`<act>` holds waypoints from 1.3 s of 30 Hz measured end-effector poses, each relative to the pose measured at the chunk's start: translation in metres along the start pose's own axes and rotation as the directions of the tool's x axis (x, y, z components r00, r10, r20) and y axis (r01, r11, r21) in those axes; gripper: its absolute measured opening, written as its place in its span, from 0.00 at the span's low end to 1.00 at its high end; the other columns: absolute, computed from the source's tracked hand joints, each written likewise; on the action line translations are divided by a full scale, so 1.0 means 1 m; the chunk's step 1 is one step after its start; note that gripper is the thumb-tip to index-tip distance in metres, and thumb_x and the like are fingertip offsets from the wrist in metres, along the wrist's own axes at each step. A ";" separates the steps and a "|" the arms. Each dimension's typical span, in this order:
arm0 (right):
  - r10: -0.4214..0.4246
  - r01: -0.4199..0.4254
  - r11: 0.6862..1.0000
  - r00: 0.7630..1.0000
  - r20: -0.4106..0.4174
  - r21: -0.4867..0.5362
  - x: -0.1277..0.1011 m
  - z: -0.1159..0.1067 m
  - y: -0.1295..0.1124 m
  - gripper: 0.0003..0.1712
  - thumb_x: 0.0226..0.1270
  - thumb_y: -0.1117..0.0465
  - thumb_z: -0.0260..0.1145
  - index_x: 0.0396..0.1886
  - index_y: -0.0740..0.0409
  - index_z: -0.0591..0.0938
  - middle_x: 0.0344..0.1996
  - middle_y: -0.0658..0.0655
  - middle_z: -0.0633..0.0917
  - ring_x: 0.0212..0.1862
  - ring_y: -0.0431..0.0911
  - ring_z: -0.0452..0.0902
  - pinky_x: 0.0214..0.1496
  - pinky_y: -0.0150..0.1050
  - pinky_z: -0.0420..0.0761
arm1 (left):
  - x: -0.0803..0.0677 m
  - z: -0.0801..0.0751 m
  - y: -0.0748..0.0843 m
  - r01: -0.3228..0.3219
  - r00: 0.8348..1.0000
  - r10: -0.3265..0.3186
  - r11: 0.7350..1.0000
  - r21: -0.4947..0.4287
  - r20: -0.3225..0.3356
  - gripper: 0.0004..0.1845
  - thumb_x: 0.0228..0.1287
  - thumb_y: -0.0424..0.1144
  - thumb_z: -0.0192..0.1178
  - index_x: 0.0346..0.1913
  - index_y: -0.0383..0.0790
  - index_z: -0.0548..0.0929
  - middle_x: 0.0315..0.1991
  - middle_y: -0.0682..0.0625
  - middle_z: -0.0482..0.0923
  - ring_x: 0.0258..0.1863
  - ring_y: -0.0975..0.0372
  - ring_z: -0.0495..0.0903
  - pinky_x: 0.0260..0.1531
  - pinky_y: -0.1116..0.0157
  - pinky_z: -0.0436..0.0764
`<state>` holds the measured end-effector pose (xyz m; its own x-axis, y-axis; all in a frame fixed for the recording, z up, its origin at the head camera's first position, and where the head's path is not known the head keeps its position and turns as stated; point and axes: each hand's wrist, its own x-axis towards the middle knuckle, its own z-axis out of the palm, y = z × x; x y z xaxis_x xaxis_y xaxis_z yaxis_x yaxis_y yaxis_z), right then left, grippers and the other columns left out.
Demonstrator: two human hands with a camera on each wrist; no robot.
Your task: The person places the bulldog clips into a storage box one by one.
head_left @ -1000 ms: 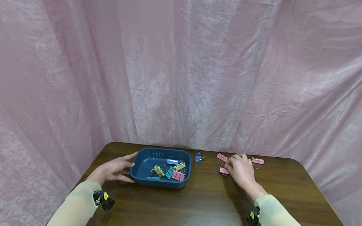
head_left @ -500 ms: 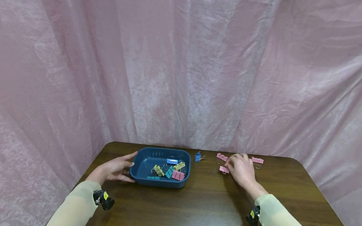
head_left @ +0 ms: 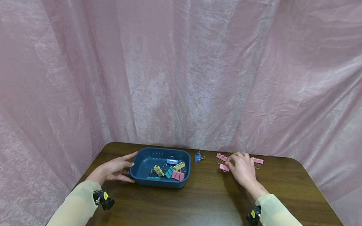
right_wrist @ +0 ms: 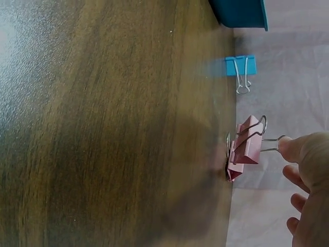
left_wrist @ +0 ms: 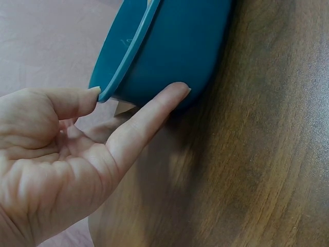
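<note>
On the table, right side: the right hand (head_left: 242,169) pinches the wire handle of a pink binder clip (head_left: 224,167); the right wrist view shows a fingertip (right_wrist: 289,147) on that wire, with the clip (right_wrist: 245,146) tilted up on one edge, its lower corner close to the wood or touching it.
Right grip: closed on the clip's handle only; the other fingers hang curled below it, touching nothing that shows.
Left hand: the left hand (head_left: 115,169) rests against the left end of the blue tray (head_left: 137,173); in the left wrist view the thumb (left_wrist: 154,116) lies straight along the tray's outer wall (left_wrist: 175,56) and a fingertip meets the rim.
Left grip: fingers fairly straight, bracing the tray rather than wrapping it.
Tray contents: a mix of binder clips, with pink (head_left: 177,175), teal (head_left: 169,172), yellow (head_left: 179,166) and blue (head_left: 172,161) among them.
Loose clips: a blue binder clip (head_left: 198,157) lies between the tray and the right hand; a second pink clip (head_left: 222,157) sits just beyond the held one, a third pink clip (head_left: 257,160) on the hand's far right.
Surface: dark wooden table (head_left: 201,208), pink cloth backdrop (head_left: 183,66) behind.
Change since a second ago: the held clip has shifted slightly up and away from the near edge, lifted with the right hand; the left hand and tray lie as before.
</note>
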<state>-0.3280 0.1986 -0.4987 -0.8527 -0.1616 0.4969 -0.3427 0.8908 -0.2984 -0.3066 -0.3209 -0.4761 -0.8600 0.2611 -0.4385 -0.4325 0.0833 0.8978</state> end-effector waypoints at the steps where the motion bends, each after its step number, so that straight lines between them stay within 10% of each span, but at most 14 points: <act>1: 0.003 -0.003 1.000 1.000 -0.001 0.002 0.000 0.000 0.000 0.05 0.61 0.59 0.77 0.29 0.48 0.87 0.43 0.55 0.87 0.54 0.61 0.74 0.50 0.59 0.70 | 0.000 0.000 0.000 0.000 1.000 0.000 1.000 -0.002 -0.001 0.34 0.84 0.31 0.39 0.84 0.52 0.43 0.75 0.23 0.49 0.65 0.30 0.69 0.48 0.36 0.81; 39: 0.050 -0.038 0.991 0.995 -0.091 0.127 0.010 -0.018 -0.006 0.03 0.63 0.60 0.75 0.32 0.51 0.88 0.45 0.57 0.87 0.55 0.62 0.73 0.52 0.59 0.68 | 0.000 -0.002 -0.001 -0.014 1.000 0.014 1.000 0.007 -0.013 0.34 0.83 0.31 0.40 0.84 0.51 0.45 0.72 0.22 0.55 0.63 0.31 0.72 0.46 0.36 0.82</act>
<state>-0.3272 0.1990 -0.4777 -0.8293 -0.0779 0.5534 -0.3576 0.8349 -0.4184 -0.3072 -0.3230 -0.4774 -0.8696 0.2496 -0.4260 -0.4183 0.0859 0.9042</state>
